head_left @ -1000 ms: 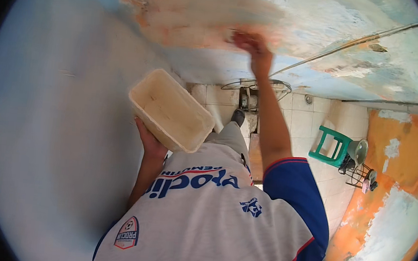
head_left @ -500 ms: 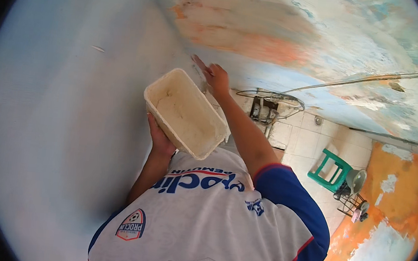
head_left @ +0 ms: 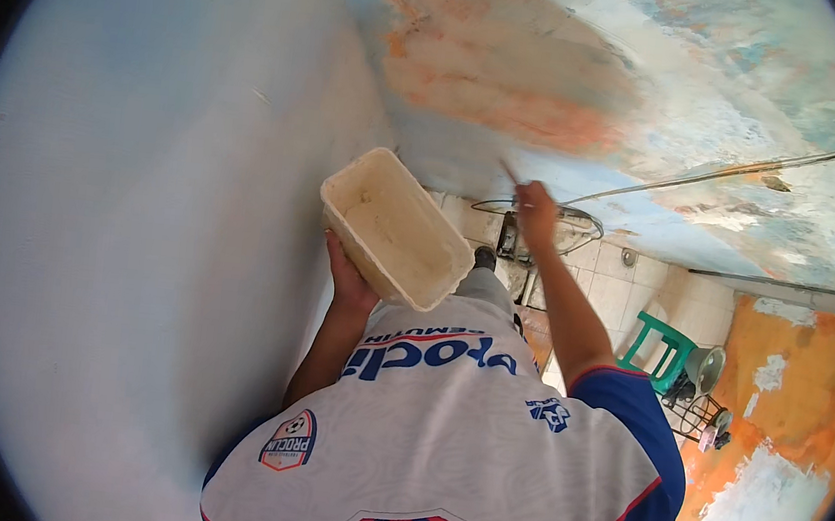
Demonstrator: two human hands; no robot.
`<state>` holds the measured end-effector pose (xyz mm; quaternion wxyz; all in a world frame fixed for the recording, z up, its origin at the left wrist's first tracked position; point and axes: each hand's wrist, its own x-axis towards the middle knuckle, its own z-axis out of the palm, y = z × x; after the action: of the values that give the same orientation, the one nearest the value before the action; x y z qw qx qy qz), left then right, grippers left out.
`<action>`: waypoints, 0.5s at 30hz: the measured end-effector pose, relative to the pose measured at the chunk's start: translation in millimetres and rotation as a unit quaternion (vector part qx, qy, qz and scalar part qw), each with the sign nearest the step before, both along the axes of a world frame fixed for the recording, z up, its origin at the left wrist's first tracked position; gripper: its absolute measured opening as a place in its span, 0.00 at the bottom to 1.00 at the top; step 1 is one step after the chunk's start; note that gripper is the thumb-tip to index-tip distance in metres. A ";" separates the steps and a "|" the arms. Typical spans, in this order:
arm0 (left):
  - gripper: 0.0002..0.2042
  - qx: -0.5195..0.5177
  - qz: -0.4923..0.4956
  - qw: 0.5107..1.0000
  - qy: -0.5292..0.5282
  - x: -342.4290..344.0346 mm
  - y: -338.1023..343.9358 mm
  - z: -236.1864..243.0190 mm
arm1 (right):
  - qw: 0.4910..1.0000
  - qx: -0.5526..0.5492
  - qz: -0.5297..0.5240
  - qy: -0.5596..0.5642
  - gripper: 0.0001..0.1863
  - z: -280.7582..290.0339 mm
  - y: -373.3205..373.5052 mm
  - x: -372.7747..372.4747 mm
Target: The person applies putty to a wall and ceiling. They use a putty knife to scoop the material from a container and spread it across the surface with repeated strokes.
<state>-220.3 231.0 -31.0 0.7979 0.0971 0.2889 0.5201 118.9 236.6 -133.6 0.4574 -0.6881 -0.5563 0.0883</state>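
My left hand [head_left: 352, 276] grips a cream rectangular plastic tub [head_left: 400, 229] by its side, near the left wall. The tub is tilted so that its inside faces up; pale residue coats its walls. Out to the right of the tub, my right hand [head_left: 536, 215] is closed round a thin, flat scraper [head_left: 508, 172], blurred and seen nearly edge-on. The scraper points up and left, at the patchy wall [head_left: 514, 89] with orange and grey smears. Whether its tip touches that wall I cannot tell.
A smooth pale blue wall [head_left: 139, 234] rises close on my left. Below my right hand, a dark machine with a looped cable [head_left: 510, 237] stands on the tiled floor [head_left: 607, 294]. Farther right are a green plastic stool [head_left: 660, 352] and an orange patched wall [head_left: 796, 397]. A cable [head_left: 728, 168] crosses the patchy wall.
My right hand has moved right and slightly down with the scraper, away from the wall corner. The tub and my left hand have shifted slightly right in the picture, along with my body.
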 end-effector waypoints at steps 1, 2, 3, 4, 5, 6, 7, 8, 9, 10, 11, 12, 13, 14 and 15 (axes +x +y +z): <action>0.39 0.002 -0.002 1.000 0.007 0.8 1.4 1.7 | 0.998 -0.002 0.052 -0.033 0.06 1.6 21.2 -24.4; 0.39 0.003 -0.005 1.000 0.016 -0.6 2.6 2.8 | 0.998 -0.024 0.047 -0.032 0.07 7.0 46.8 -54.0; 0.39 0.006 -0.015 1.000 0.026 0.3 6.2 6.7 | 0.997 0.020 0.060 -0.031 0.07 -1.4 76.0 -74.1; 0.39 0.014 -0.021 1.000 0.009 -3.6 6.8 6.7 | 0.996 -0.011 0.082 -0.015 0.07 22.7 100.2 -101.2; 0.39 0.023 -0.037 0.999 -0.010 -3.2 9.4 9.8 | 0.996 -0.026 0.083 -0.018 0.06 28.5 120.7 -114.9; 0.39 0.032 -0.050 0.998 -0.029 -2.1 9.2 10.7 | 0.995 -0.042 0.086 -0.019 0.04 29.6 136.9 -118.4; 0.39 0.028 -0.045 0.998 -0.013 -0.3 8.2 9.9 | 0.998 0.007 0.057 -0.019 0.04 23.0 145.8 -104.2; 0.39 0.025 -0.043 0.999 0.005 -0.5 7.7 9.7 | 0.998 0.056 0.025 -0.016 0.04 11.9 149.9 -84.5; 0.39 0.022 -0.037 0.999 0.023 -2.7 7.4 9.2 | 0.994 0.105 -0.004 -0.015 0.05 3.3 145.1 -67.5; 0.39 0.011 -0.025 0.999 0.032 -5.4 5.3 9.4 | 0.997 0.071 -0.016 0.012 0.09 5.4 130.5 -44.4; 0.39 0.000 -0.014 0.999 0.037 -5.6 3.2 10.2 | 0.988 0.111 -0.013 0.110 0.10 12.7 110.3 -24.4; 0.39 -0.007 -0.019 0.999 0.040 -0.8 4.8 13.9 | 0.989 0.108 -0.095 0.039 0.09 -11.5 81.6 24.7; 0.39 -0.009 -0.028 0.999 0.035 0.4 4.2 13.7 | 0.985 0.058 -0.160 0.006 0.06 -29.3 48.8 74.3; 0.39 -0.014 -0.021 0.999 0.033 -2.7 -0.1 9.6 | 0.971 0.027 -0.238 -0.024 0.03 -16.3 18.2 95.7; 0.39 -0.017 -0.016 0.999 0.029 -4.5 -4.2 6.6 | 0.967 -0.016 -0.249 -0.057 0.10 4.2 -12.2 115.5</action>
<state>-224.8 226.8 -24.3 0.7986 0.1034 0.3193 0.4995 234.5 224.4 -129.3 0.4215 -0.8159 -0.3913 -0.0591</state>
